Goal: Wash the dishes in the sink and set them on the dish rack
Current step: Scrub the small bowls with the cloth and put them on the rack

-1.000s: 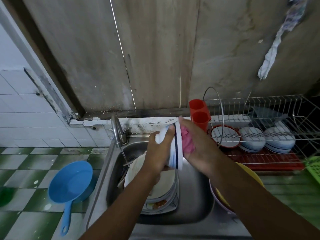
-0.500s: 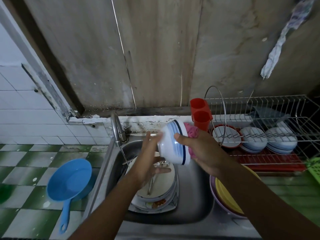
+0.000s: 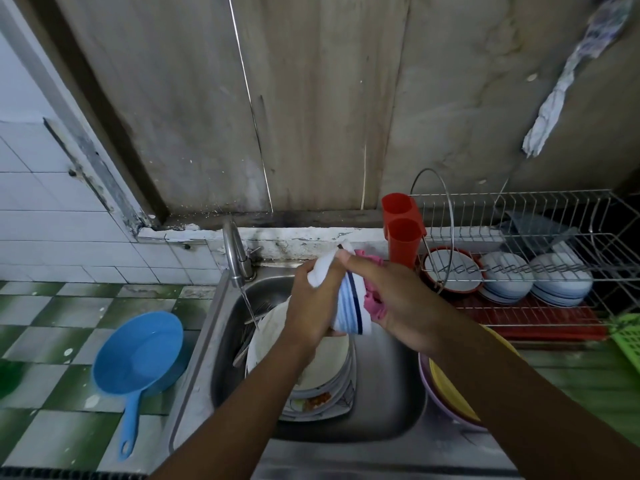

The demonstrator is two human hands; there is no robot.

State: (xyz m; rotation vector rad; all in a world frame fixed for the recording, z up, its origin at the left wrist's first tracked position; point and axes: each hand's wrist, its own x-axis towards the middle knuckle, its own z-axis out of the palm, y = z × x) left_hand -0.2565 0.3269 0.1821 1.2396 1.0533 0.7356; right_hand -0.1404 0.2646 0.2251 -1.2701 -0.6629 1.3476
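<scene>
Over the steel sink [image 3: 388,403] I hold a white bowl with blue stripes [image 3: 348,306] on its side. My left hand [image 3: 313,306] grips its base from the left. My right hand [image 3: 391,299] holds a pink scrub cloth [image 3: 372,301] against the bowl's mouth, thumb across the outside. Beneath them a stack of dirty plates [image 3: 325,382] lies in the sink with cutlery [image 3: 251,327] at its left. A thin stream of water falls from the tap [image 3: 235,254]. The wire dish rack [image 3: 526,258] at the right holds several white bowls [image 3: 533,280].
A blue dipper [image 3: 138,355] lies on the tiled counter left of the sink. Two red cups [image 3: 403,233] hang on the rack's left end. Yellow and purple basins [image 3: 446,393] sit right of the sink, under my right forearm. A green basket [image 3: 628,337] shows at the right edge.
My left hand has closed back onto the bowl's base after loosening. The bowl has turned and dropped slightly, and my right hand still works the cloth at its mouth.
</scene>
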